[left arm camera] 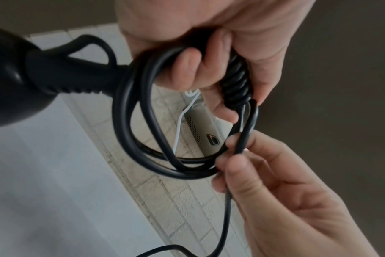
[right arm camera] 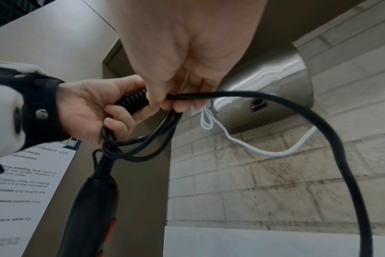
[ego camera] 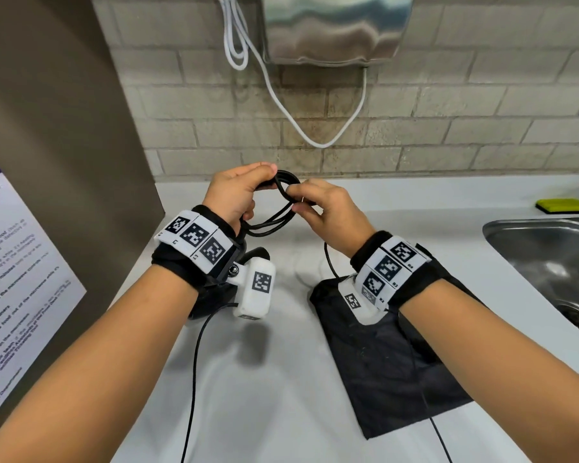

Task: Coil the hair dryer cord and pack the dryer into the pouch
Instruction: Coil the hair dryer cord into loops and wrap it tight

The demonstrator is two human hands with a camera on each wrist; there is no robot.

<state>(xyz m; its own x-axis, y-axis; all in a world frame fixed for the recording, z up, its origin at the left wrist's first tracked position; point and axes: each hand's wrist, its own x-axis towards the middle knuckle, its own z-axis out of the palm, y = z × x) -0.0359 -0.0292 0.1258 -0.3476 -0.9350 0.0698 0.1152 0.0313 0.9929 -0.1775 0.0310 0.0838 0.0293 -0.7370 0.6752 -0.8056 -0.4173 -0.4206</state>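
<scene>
Black pouch (ego camera: pixel 391 369) flat on counter (ego camera: pixel 281 379). Left hand (ego camera: pixel 236 192) gripping coiled cord (left arm camera: pixel 143 139); right hand (ego camera: pixel 328 208) fingers (right arm camera: pixel 180 106) pinching loose strand.

Wall notice (right arm camera: pixel 31 173) reads "…rowave use", probably "microwave use"

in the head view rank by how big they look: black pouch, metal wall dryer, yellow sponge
1. black pouch and metal wall dryer: look alike, and the dryer is cut off at the top, so unranked.
2. yellow sponge: clearly smallest.
</scene>
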